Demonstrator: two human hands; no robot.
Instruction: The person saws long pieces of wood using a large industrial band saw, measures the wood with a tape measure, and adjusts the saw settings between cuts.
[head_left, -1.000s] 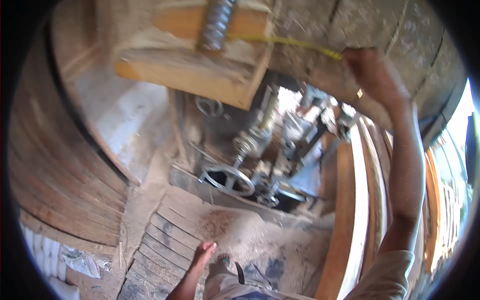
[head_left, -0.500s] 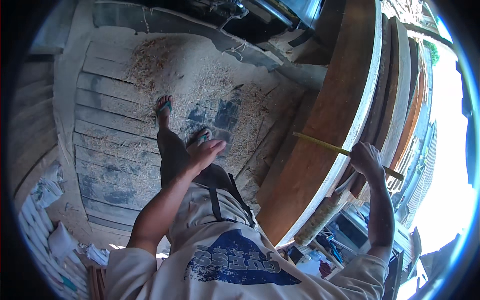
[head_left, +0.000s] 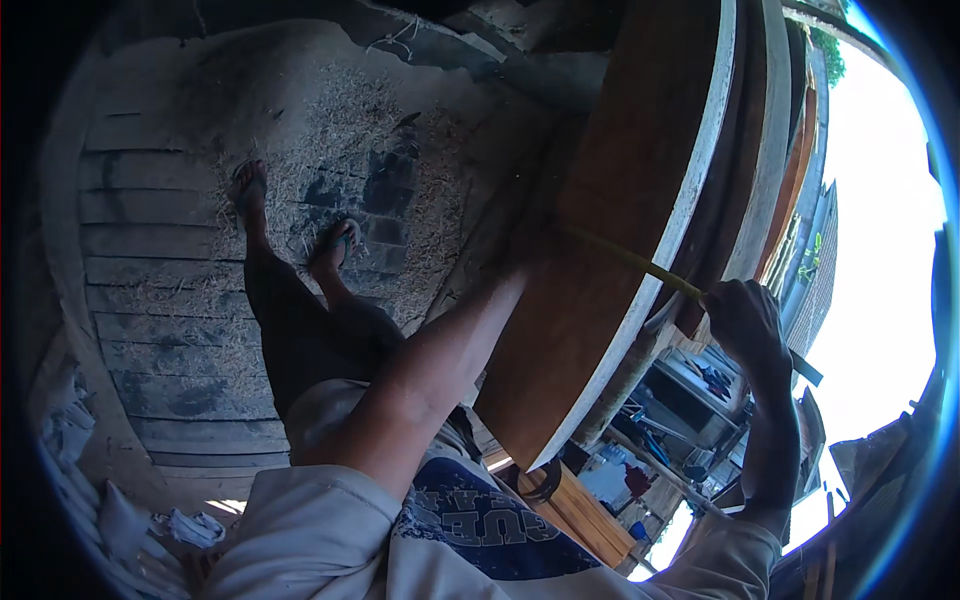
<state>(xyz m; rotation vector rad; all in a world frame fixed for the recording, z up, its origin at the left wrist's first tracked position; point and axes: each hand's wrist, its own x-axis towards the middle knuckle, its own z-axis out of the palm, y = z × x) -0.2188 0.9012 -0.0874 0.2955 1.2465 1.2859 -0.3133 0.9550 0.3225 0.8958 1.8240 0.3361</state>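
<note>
A yellow measuring tape or rule (head_left: pixel 652 269) lies across a wide reddish-brown board (head_left: pixel 590 340) with a pale edge. My right hand (head_left: pixel 745 315) is closed round the tape beyond that edge, and a length of it sticks out past my wrist. My left arm reaches across to the board's far left side. There my left hand (head_left: pixel 542 245) is dark and smeared near the tape's other end, so its fingers cannot be made out.
Several more planks (head_left: pixel 755 190) stand stacked to the right of the board. Below them are a cluttered shelf (head_left: pixel 690 385) and short light-coloured boards (head_left: pixel 580 510). My feet in sandals stand on a plank floor (head_left: pixel 170 300) strewn with wood shavings.
My left hand has swung right, from in front of my body to the board's left side by the tape's end. My right hand still holds the tape. The view has shifted.
</note>
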